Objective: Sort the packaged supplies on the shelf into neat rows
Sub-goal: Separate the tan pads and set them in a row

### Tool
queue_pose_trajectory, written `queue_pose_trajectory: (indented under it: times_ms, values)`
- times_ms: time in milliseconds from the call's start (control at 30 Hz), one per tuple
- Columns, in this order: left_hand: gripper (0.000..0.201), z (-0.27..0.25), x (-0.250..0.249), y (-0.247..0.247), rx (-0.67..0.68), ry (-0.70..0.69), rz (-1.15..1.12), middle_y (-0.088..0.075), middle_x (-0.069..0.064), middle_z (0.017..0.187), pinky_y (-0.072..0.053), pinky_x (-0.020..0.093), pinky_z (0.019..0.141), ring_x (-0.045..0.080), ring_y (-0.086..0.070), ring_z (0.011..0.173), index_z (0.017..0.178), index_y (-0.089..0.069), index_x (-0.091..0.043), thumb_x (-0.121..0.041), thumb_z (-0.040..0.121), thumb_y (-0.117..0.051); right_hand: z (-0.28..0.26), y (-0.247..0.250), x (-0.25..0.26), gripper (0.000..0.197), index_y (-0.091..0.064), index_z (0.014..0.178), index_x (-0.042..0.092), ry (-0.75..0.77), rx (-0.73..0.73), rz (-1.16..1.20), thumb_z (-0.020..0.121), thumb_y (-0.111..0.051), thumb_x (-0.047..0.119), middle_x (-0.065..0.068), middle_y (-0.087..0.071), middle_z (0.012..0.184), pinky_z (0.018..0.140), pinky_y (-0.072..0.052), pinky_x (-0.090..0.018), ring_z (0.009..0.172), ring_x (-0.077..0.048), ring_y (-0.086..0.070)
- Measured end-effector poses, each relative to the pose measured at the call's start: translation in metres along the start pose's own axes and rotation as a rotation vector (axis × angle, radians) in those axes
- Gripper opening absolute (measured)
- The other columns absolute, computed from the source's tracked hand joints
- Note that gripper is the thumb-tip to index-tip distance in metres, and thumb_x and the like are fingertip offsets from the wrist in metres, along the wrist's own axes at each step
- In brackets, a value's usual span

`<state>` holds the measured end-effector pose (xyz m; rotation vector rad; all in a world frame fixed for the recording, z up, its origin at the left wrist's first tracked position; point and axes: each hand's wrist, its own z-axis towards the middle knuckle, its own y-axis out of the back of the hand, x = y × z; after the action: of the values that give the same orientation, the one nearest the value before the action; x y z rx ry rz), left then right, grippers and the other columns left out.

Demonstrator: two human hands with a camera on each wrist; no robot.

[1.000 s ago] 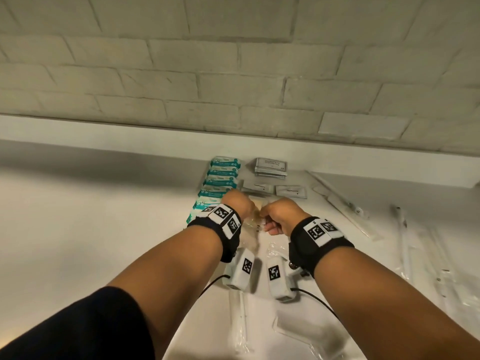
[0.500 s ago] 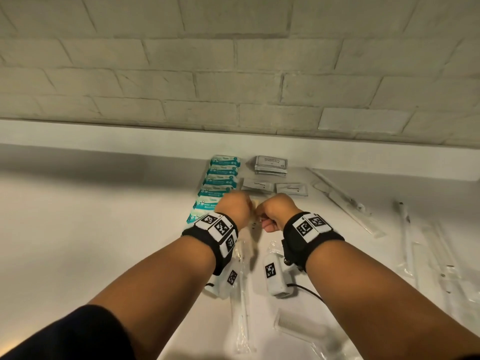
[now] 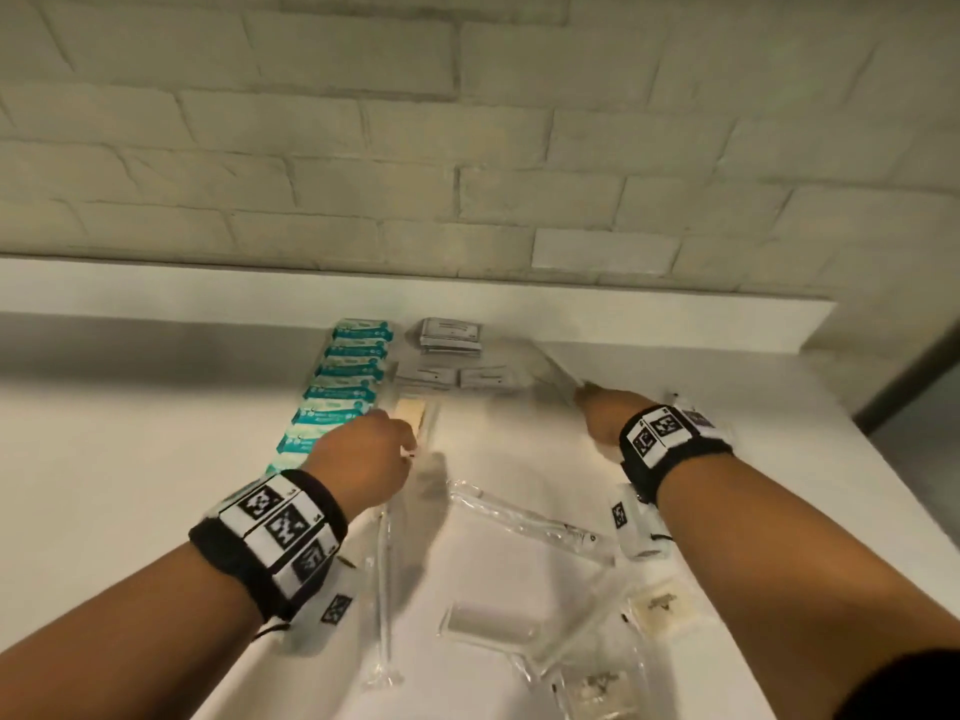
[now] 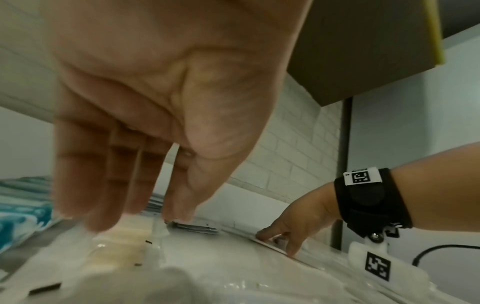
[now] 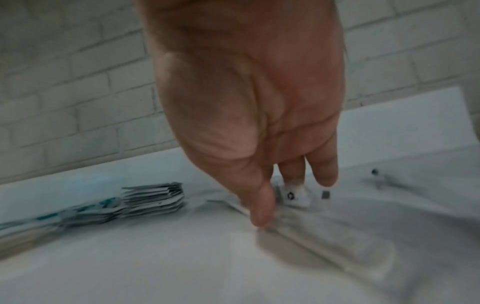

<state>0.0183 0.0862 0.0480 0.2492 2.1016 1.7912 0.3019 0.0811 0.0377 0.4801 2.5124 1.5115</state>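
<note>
Beige packet [image 3: 410, 410] is sitting beside the teal row [image 3: 340, 392], left hand [image 3: 363, 459] pressing it with straight fingers; right hand [image 3: 605, 415] is touching a long clear packet [image 5: 337, 236], fingers straight, gripping nothing.

Left hand [image 4: 161, 102] fingers straight, tips on beige packet [image 4: 122, 242] — right hand [image 4: 293, 225] touching flat wrapper [image 4: 272, 245] beyond.

Dim, flat indoor light, soft shadow band across the shelf [image 3: 130, 356], wrist views motion-blurred, frame edges bowed

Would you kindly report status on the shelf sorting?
Left hand open on beige packet. Right hand touching long clear packet. Loose clear packets unsorted nearby; nothing blocking.
</note>
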Motion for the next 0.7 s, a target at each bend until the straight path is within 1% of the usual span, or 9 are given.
queue_pose_trajectory:
  times_ms: [67, 200, 267, 367, 467, 533, 600, 633, 700]
  values:
    - [0.033, -0.023, 0.002, -0.003, 0.107, 0.028, 0.069, -0.053, -0.003, 0.124, -0.044, 0.030, 0.091, 0.019, -0.055, 0.112, 0.122, -0.057, -0.034, -0.034, 0.090, -0.052, -0.015, -0.007, -0.012, 0.049, -0.025, 0.149, 0.005, 0.035, 0.000, -0.077, 0.101, -0.034, 0.012, -0.020, -0.046, 0.143, 0.100, -0.041, -0.038, 0.125, -0.033, -0.052]
    - [0.044, -0.065, 0.006, -0.011, 0.301, 0.060, 0.152, -0.052, -0.001, 0.126, -0.045, 0.030, 0.093, 0.020, -0.054, 0.115, 0.130, -0.050, -0.031, -0.044, 0.088, -0.055, -0.040, -0.026, -0.032, 0.045, -0.045, 0.135, 0.007, 0.178, -0.035, -0.323, 0.090, -0.050, 0.007, -0.012, -0.057, 0.129, 0.084, -0.050, -0.036, 0.108, -0.029, -0.061]
    - [0.050, -0.080, 0.002, -0.020, 0.331, 0.058, 0.133, -0.051, -0.002, 0.130, -0.044, 0.031, 0.097, 0.019, -0.052, 0.119, 0.135, -0.045, -0.032, -0.044, 0.087, -0.056, -0.053, -0.035, -0.036, 0.044, -0.047, 0.134, 0.009, 0.210, -0.014, -0.395, 0.090, -0.050, 0.008, -0.010, -0.056, 0.130, 0.086, -0.049, -0.035, 0.111, -0.028, -0.059]
    - [0.054, -0.096, -0.013, -0.032, 0.292, 0.030, 0.064, -0.050, -0.004, 0.130, -0.044, 0.031, 0.096, 0.018, -0.051, 0.119, 0.138, -0.041, -0.036, -0.041, 0.087, -0.058, -0.071, -0.041, -0.043, 0.057, -0.040, 0.144, 0.016, 0.278, 0.029, -0.392, 0.089, -0.056, 0.010, -0.006, -0.046, 0.143, 0.099, -0.045, -0.036, 0.123, -0.026, -0.050]
    - [0.051, -0.110, -0.032, -0.041, 0.263, -0.030, -0.011, -0.047, -0.004, 0.132, -0.043, 0.031, 0.096, 0.018, -0.050, 0.119, 0.135, -0.045, -0.037, -0.036, 0.087, -0.060, -0.101, -0.046, -0.055, 0.060, -0.045, 0.142, 0.028, 0.362, 0.105, -0.088, 0.087, -0.060, 0.008, 0.007, -0.036, 0.152, 0.106, -0.036, -0.031, 0.131, -0.018, -0.043]
    - [0.047, -0.117, -0.045, -0.045, 0.168, -0.088, -0.043, -0.045, -0.003, 0.132, -0.042, 0.032, 0.096, 0.020, -0.049, 0.120, 0.132, -0.049, -0.033, -0.032, 0.087, -0.060, -0.117, -0.050, -0.064, 0.039, -0.061, 0.125, 0.029, 0.383, -0.007, 0.150, 0.089, -0.061, 0.014, 0.007, -0.050, 0.139, 0.093, -0.039, -0.023, 0.119, -0.013, -0.051]
    - [0.040, -0.124, -0.065, -0.048, 0.044, -0.199, -0.092, -0.049, -0.003, 0.126, -0.043, 0.032, 0.094, 0.021, -0.050, 0.116, 0.127, -0.055, -0.029, -0.029, 0.087, -0.060, -0.136, -0.056, -0.073, 0.017, -0.068, 0.103, 0.027, 0.375, -0.177, 0.181, 0.088, -0.064, 0.019, 0.007, -0.058, 0.111, 0.078, -0.039, -0.022, 0.104, -0.013, -0.056]
    - [0.033, -0.129, -0.079, -0.049, 0.021, -0.280, -0.115, -0.053, -0.004, 0.119, -0.044, 0.031, 0.090, 0.019, -0.052, 0.111, 0.121, -0.059, -0.028, -0.030, 0.088, -0.059, -0.145, -0.061, -0.076, 0.013, -0.068, 0.097, 0.026, 0.370, -0.187, 0.160, 0.086, -0.066, 0.020, 0.009, -0.058, 0.103, 0.073, -0.040, -0.022, 0.098, -0.014, -0.058]
    - [0.026, -0.136, -0.109, -0.050, 0.067, -0.432, -0.120, -0.055, -0.008, 0.103, -0.041, 0.027, 0.077, 0.015, -0.055, 0.100, 0.113, -0.063, -0.028, -0.039, 0.090, -0.054, -0.160, -0.073, -0.078, 0.018, -0.066, 0.101, 0.025, 0.363, -0.074, 0.078, 0.083, -0.069, 0.024, 0.009, -0.060, 0.101, 0.072, -0.043, -0.023, 0.093, -0.014, -0.058]
